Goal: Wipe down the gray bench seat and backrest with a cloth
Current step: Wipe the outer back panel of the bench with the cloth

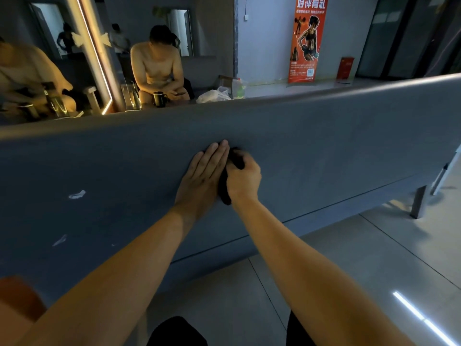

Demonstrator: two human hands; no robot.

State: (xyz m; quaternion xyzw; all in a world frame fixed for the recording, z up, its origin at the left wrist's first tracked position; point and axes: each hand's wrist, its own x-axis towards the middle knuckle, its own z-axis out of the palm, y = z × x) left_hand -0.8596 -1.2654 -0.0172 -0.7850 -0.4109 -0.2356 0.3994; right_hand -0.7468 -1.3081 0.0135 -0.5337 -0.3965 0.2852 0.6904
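The gray bench runs across the view, its backrest (324,126) behind and its seat (112,196) in front. My left hand (203,176) lies flat with straight fingers near where seat and backrest meet. Right beside it, my right hand (243,177) grips a dark cloth (224,188) bunched against the bench surface. The two hands touch side by side, and most of the cloth is hidden under them.
Two small white scraps (77,194) lie on the seat at left. A metal bench leg (419,202) stands at right on the tiled floor (349,258). A seated person (157,68), cups and a plastic bag (214,96) are beyond the backrest. A red banner (308,38) leans on the wall.
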